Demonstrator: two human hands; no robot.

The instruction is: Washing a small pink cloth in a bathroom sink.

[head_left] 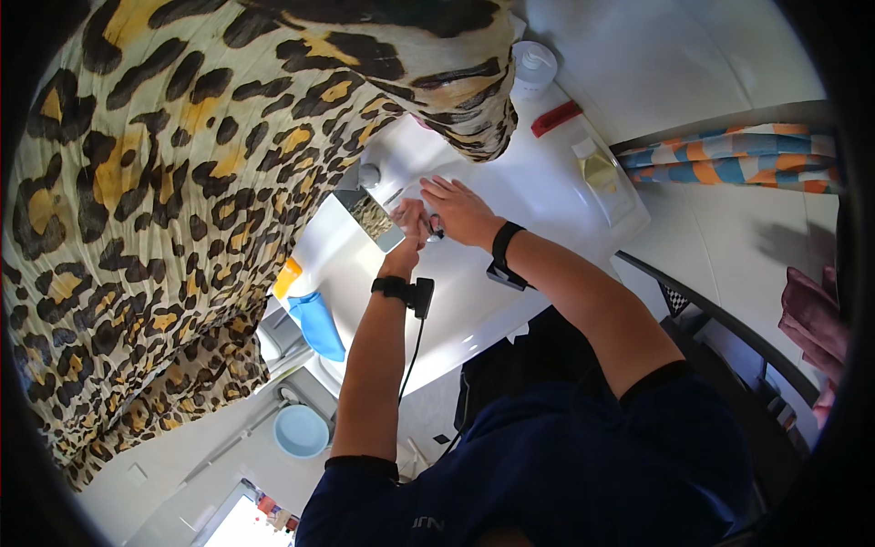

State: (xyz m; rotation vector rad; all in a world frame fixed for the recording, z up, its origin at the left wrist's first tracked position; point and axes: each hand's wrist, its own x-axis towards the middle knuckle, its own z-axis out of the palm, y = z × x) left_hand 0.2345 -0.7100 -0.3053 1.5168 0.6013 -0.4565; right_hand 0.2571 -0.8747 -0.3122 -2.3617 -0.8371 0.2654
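Sink [456, 314] is spreading white across the middle of the head view, and both hands are working over its upper part; the left hand [407, 221] is sitting close beside the right hand [462, 210], its fingers bending inward; the right hand is leaning in from the other side, fingers reaching forward over the gap; a small item [438, 232], partly dark, is showing between the two hands, low by the right palm, and its kind is too blurred to tell; how far either grip is closing, and which hand is holding the item, I cannot tell.

Black bands are circling both wrists, and a cable [416, 351] is trailing down from the left one [406, 294]; a mirror-like panel [368, 219] is lying left of the left hand, with a grey knob [368, 176] just above it; a spotted curtain [173, 182] is hanging over the left side; a blue cloth [317, 328] is draping at the sink's left edge, near a pale blue tub [302, 430]; a white dispenser [534, 66], a red box [556, 118] and yellow soap [598, 170] are resting along the far right edge.
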